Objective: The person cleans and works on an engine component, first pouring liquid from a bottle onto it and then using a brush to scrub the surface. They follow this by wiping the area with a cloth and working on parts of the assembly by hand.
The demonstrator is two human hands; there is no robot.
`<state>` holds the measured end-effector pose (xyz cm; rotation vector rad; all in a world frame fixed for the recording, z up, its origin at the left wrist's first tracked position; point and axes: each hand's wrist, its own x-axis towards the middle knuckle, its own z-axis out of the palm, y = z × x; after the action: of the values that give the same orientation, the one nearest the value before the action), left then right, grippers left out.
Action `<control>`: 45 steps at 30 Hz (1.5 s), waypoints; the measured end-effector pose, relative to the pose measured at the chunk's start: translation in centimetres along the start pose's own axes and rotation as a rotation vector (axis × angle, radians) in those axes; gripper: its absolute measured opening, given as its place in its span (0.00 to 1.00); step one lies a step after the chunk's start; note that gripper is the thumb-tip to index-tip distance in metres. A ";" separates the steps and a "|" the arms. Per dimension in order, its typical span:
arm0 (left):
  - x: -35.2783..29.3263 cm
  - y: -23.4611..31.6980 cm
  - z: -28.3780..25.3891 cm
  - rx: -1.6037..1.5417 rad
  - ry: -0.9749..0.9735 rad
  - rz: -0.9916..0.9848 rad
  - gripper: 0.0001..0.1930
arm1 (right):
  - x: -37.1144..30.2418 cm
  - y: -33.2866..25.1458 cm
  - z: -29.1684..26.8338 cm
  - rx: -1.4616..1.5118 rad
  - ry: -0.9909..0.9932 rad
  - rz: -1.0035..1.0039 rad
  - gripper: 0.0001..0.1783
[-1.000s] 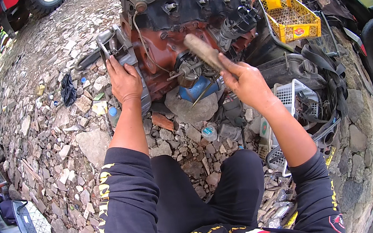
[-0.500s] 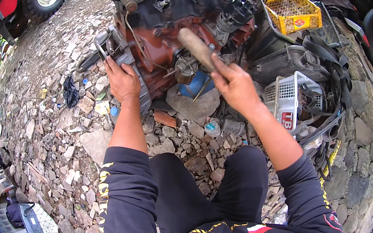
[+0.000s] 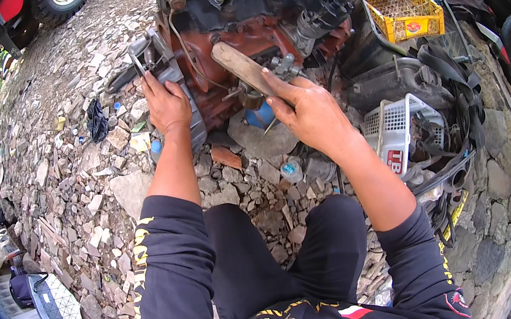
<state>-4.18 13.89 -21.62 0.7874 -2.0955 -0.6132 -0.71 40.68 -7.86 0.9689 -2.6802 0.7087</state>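
Note:
In front of me stands a red-brown engine block (image 3: pixel 210 110) with a black upper section and a row of spark plugs. My right hand (image 3: pixel 313 110) is closed around a worn, flat piece of wood (image 3: pixel 236 64), which slants up and left across the front of the engine. Behind the wood, a small metal fitting on the block is partly covered. My left hand (image 3: pixel 169 103) is at the grey metal housing (image 3: pixel 186 97) on the engine's left side. Its fingertips close on a thin metal bar (image 3: pixel 138 64) there; the bar's lower part is hidden.
Loose broken stones (image 3: pixel 93 200) cover the ground. A blue object (image 3: pixel 260 117) and a flat stone lie beneath the engine. To the right are a yellow crate (image 3: pixel 413 27), a white basket of parts (image 3: pixel 389 142), black straps and a dark metal pan (image 3: pixel 391 87). A plastic cup (image 3: pixel 290 171) sits near my knees.
My right hand and the piece of wood have shifted; the wood's far end has swung left and now lies at a flatter slant. My left hand has stayed nearly in place.

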 end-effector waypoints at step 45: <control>0.1 -0.4 -0.4 -0.020 -0.012 0.015 0.29 | -3.3 7.3 0.1 -0.449 0.213 -0.193 0.29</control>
<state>-3.82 13.45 -21.63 0.7578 -2.1015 -0.6317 -2.90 47.34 -11.82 0.9479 -2.3663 0.1467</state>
